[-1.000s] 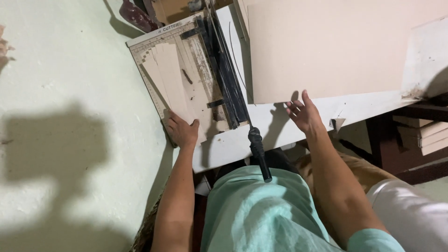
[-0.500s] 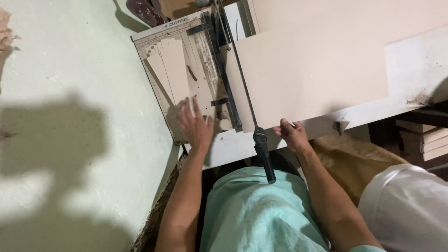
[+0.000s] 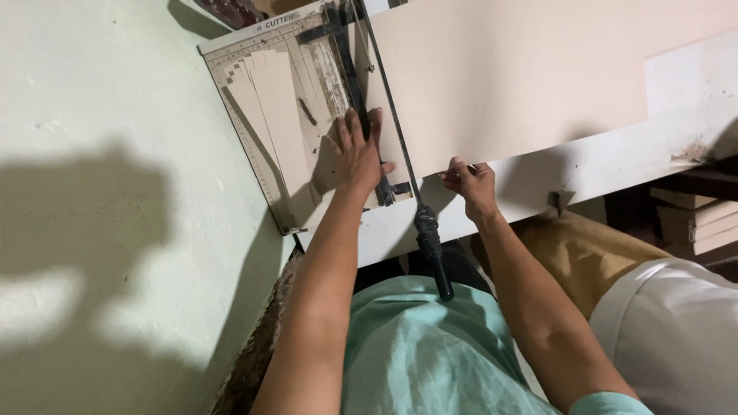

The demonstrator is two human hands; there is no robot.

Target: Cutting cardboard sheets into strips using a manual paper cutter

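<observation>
A large beige sheet lies across the cutter and the white bench, reaching from 12 to 3 o'clock. The left hand presses flat, fingers spread, on the black clamp bar at the sheet's 9 o'clock edge. The right hand pinches the sheet's near edge. The blade's handle points to 6 o'clock between the arms. Cut strips lie on the cutter bed at 10 o'clock.

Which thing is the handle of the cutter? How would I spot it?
Find the big beige sheet on the white table. Along its left edge runs a thin blade arm, between the left hand and right hand. The handle is the black grip at its near end, jutting past the table toward the green shirt.
</observation>
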